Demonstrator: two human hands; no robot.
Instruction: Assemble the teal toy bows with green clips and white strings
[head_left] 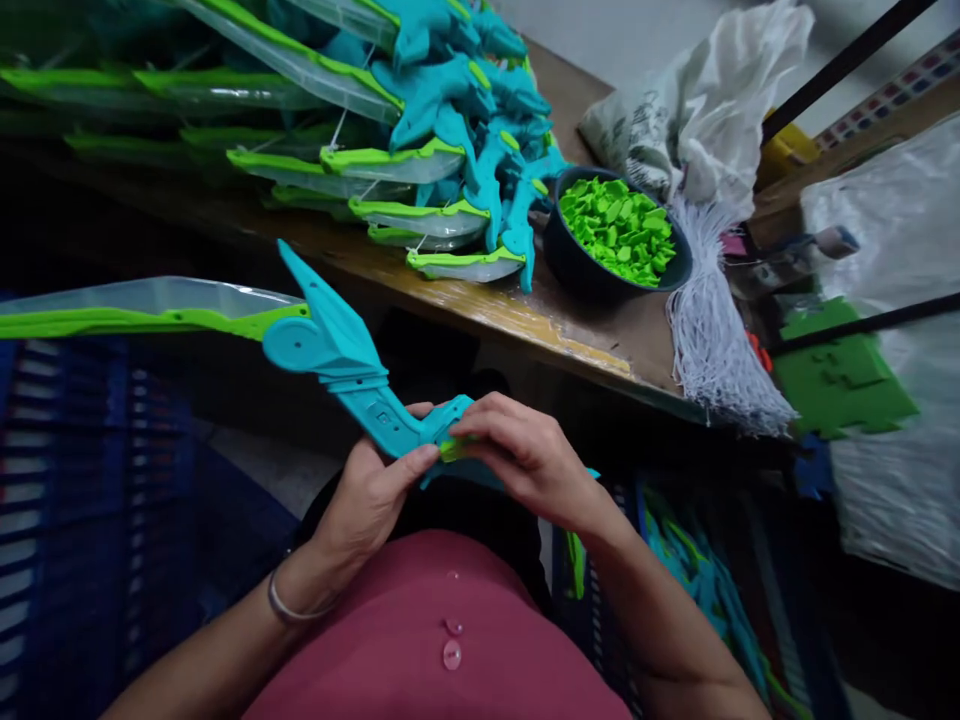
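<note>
A turquoise toy bow lies slantwise in front of my body, its lime-green and clear limb reaching out to the left. My left hand is closed around the middle of the bow, thumb on top. With bent fingers, my right hand pinches a small green plastic piece against the bow's grip, close to my left thumb. My right hand covers much of the bow's other end, so I cannot see how the piece sits there.
Several similar bows are piled on the wooden table. Beside them stand a dark bowl of green pieces and a bundle of white strings. Blue crates flank me; more bow parts lie at lower right.
</note>
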